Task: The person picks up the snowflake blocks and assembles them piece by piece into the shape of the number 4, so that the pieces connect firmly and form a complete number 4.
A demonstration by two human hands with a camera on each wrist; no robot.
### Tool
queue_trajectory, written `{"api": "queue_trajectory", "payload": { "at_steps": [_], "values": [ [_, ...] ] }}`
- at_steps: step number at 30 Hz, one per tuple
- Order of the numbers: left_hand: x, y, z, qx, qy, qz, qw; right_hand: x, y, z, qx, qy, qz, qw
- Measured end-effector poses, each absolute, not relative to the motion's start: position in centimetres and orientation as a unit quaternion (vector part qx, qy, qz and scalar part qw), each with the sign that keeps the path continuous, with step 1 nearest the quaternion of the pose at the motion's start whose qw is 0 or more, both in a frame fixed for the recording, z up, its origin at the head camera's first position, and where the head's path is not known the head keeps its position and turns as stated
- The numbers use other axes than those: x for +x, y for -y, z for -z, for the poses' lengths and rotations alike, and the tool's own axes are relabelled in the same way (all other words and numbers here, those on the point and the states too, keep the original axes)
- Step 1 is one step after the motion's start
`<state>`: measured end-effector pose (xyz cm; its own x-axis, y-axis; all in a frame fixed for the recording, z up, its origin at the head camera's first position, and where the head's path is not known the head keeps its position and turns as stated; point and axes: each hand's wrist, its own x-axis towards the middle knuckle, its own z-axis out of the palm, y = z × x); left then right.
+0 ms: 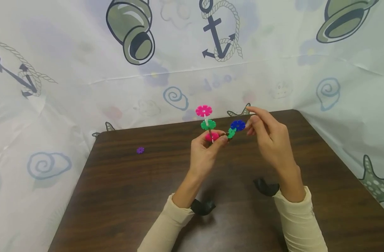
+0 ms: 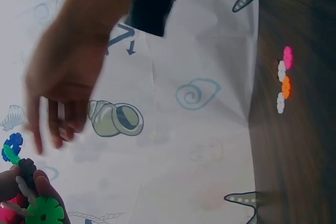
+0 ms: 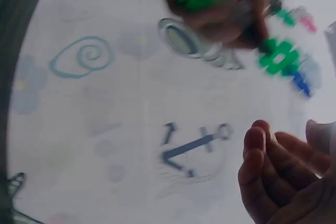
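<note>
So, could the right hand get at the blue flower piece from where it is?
Probably yes: the right hand looks empty and is close beside the blue flower piece, with nothing showing between them. The left hand holds the joined pieces farther along, leaving the blue one exposed.

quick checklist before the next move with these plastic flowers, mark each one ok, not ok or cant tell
1. Left hand steadies the joined flowers: ok, thumb and fingers pinch them.
2. Right hand free: ok, it holds nothing.
3. Blue flower against the small green flower: ok, they touch; how firmly they are joined, cannot tell.
4. All flowers gathered up: not ok, a purple flower lies apart on the table.
5. Row of pink, white and orange flowers on the table linked together: cannot tell, too small in the left wrist view.
</note>
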<state>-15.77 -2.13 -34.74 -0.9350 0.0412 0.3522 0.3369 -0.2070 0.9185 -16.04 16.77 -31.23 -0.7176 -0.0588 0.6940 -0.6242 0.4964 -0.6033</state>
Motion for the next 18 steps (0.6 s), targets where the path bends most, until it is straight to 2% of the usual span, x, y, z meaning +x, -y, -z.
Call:
{"api": "queue_trajectory", "payload": {
  "at_steps": [9,18],
  "values": [
    [-14.2,3.0,35.2,-0.134,0.628,0.762,0.080,-21.3,-18.1,35.8,0.124,0.878,-0.442,0.138],
    [-12.6,4.2,33.2,-0.129,0.616,0.771,0.097,-25.1,-18.2,41.6,0.118,0.921,-0.372,-0.015]
  ]
}}
